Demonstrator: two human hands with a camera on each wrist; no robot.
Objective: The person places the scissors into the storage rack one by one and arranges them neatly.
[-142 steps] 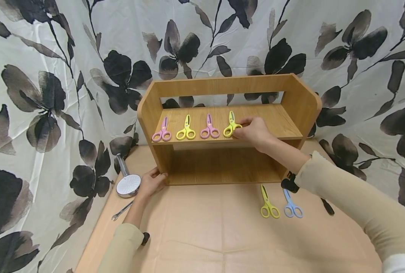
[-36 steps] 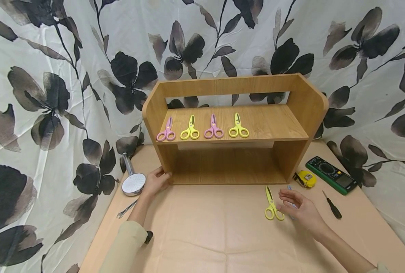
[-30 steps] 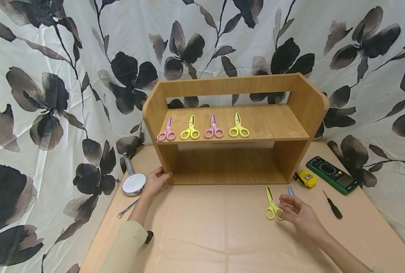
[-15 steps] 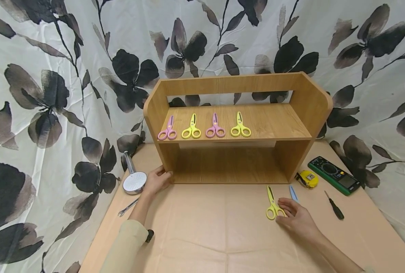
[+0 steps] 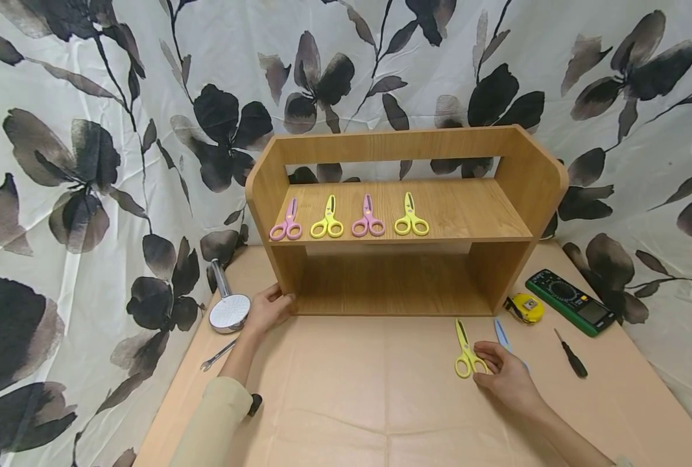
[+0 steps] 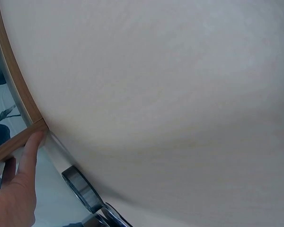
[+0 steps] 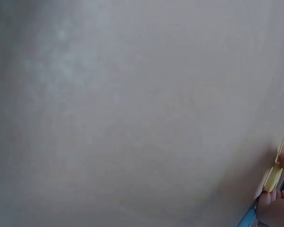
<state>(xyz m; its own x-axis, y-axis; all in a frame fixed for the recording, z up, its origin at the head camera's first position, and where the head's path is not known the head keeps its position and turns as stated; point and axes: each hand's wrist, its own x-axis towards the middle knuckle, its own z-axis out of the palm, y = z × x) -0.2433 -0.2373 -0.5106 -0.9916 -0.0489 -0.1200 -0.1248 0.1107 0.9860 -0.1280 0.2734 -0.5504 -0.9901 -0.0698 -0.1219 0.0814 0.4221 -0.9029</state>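
On the right, my right hand [image 5: 506, 376] pinches the right handle loop of a pair of yellow scissors [image 5: 461, 337] lying on the table. Thumb and fingertips meet the yellow handle in the right wrist view. Blue scissors [image 5: 501, 332] lie just beside them, partly hidden by that hand. My left hand [image 5: 268, 308] rests against the lower left front corner of a wooden shelf [image 5: 381, 146], one straight finger on its edge in the left wrist view. Along the upper board stand pink scissors [image 5: 286, 228], yellow scissors [image 5: 327, 225], more pink scissors [image 5: 368, 224] and more yellow scissors [image 5: 411, 224], in a row.
Left of the shelf lie a shower head [image 5: 229, 312] and a wrench [image 5: 218, 355]. To the right are a yellow tape measure [image 5: 525, 307], a green multimeter [image 5: 571, 302] and a screwdriver [image 5: 571, 354]. A floral cloth [image 5: 165, 162] hangs behind.
My right hand has let go of the fourth scissors on the shelf, come down to the table and taken the yellow scissors' handle. The left hand stays at the shelf corner.
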